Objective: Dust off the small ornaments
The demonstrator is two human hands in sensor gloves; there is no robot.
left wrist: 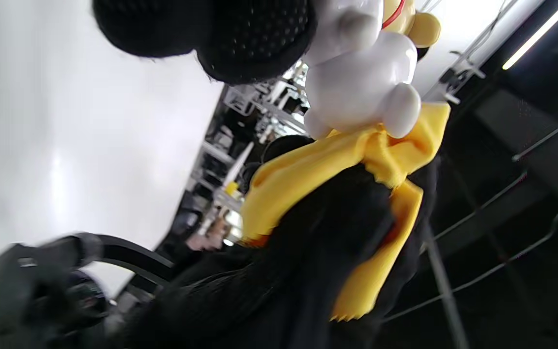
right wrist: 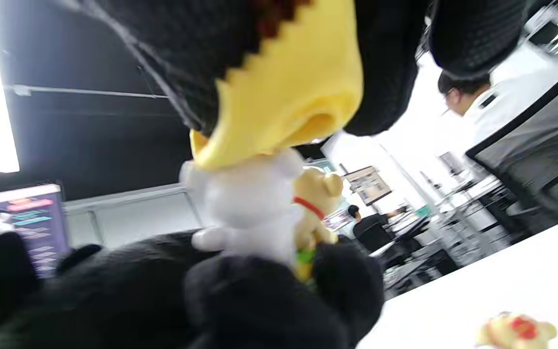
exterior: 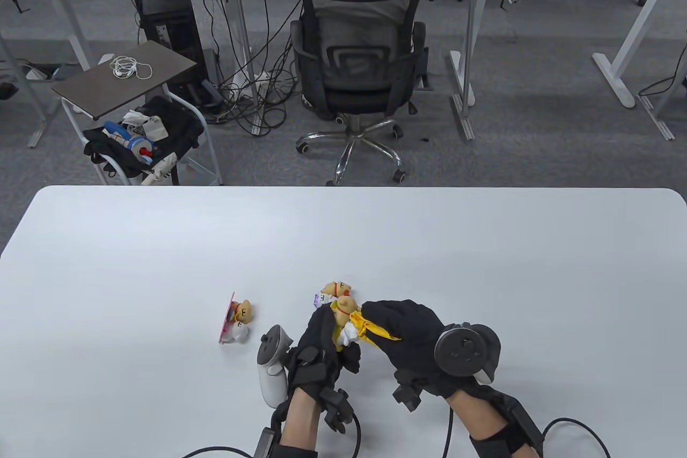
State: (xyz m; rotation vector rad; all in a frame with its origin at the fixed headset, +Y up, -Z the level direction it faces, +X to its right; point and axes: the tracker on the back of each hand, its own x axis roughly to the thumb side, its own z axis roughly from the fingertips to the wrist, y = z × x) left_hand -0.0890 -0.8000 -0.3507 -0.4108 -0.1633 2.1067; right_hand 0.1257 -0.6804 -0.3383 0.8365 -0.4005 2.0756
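Left hand grips a bear figurine off the white table, fingers wrapped round it. Right hand pinches a yellow cloth against the figurine. Second bear figurine stands just behind them; third bear figurine lies to the left. Office chair beyond the table.

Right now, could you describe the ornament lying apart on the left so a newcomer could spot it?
On the white table, look left of the left hand. The lone bear ornament lies there on its side against a pink card, untouched, unlike the one being wiped with the yellow cloth.
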